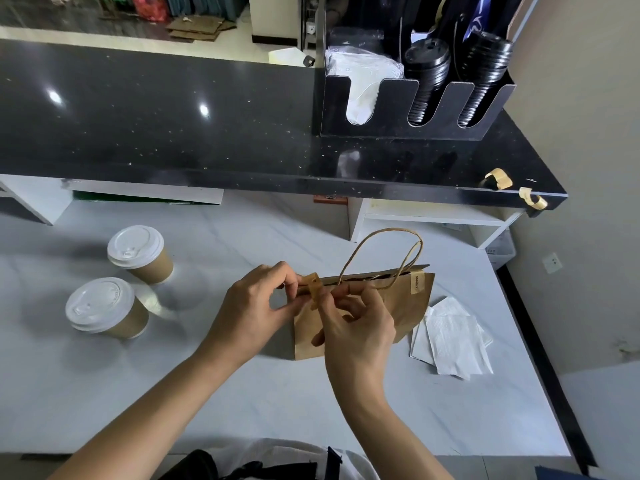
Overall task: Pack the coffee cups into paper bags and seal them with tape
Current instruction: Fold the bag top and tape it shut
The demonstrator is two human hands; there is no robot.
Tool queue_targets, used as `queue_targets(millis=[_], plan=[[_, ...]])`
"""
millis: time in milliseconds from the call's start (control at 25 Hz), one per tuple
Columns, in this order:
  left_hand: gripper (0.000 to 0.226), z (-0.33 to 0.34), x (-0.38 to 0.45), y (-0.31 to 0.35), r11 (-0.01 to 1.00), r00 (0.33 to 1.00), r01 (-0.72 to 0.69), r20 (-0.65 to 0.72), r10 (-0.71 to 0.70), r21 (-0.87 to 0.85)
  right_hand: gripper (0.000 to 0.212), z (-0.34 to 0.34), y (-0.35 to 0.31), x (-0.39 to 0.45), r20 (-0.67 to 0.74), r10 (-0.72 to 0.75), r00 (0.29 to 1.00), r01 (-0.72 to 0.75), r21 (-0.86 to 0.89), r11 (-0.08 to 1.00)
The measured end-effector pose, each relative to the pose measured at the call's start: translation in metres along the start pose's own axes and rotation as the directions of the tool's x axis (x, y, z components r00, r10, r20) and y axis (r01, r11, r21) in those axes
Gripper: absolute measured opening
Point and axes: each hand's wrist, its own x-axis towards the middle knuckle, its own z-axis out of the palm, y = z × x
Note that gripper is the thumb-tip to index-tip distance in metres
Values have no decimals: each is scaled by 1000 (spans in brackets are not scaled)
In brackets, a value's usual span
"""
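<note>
Your left hand (258, 303) reached in from the lower left, fingers curled, thumb and forefinger pinching the left end of the paper bag (363, 317) at its top edge. Your right hand (356, 323) came up from below, its fingertips pinching a strip of tan tape (313, 289) that was folded over that same top corner, the remaining fingers loosely curled in front of the bag. The bag stood upright on the pale surface (242, 393), its mouth nearly closed, twine handles (384, 258) raised, and a second tape strip (415, 283) already fixed over the right end of the top edge.

Left of your hands, two coffee cups (140, 254) with white lids stood on the surface, near each other and well apart from the bag. Right of the bag lay white napkins (453, 344), partly tucked behind it. Beyond, a black speckled counter (173, 116) carried a black lid organiser (408, 109) holding stacked black lids, and two curled tape pieces (498, 179) stuck near its right corner.
</note>
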Motion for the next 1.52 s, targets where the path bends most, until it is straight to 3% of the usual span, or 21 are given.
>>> queue_targets(millis=[200, 320, 480, 1040, 1360, 1520], plan=[[16, 0, 1, 0, 981, 991, -130, 32, 127, 146, 19, 4, 6, 3, -1, -26, 1000, 26, -33, 999], [31, -1, 2, -1, 973, 984, -168, 82, 157, 158, 17, 5, 8, 3, 6, -55, 998, 55, -52, 997], [46, 0, 3, -6, 975, 981, -167, 124, 150, 148, 18, 6, 9, 4, 13, -63, 998, 64, -45, 997], [31, 4, 3, -14, 982, 978, -96, 200, 62, 163, 16, 0, 14, 3, 104, -143, 984, 161, -201, 966], [41, 1, 5, -12, 978, 960, -73, 278, 17, 196, 13, -5, 29, 5, 152, -298, 942, 334, -472, 816], [44, 4, 4, -9, 978, 971, -42, 239, -8, 206, 20, -6, 34, 6, 218, -440, 871, 480, -571, 666]])
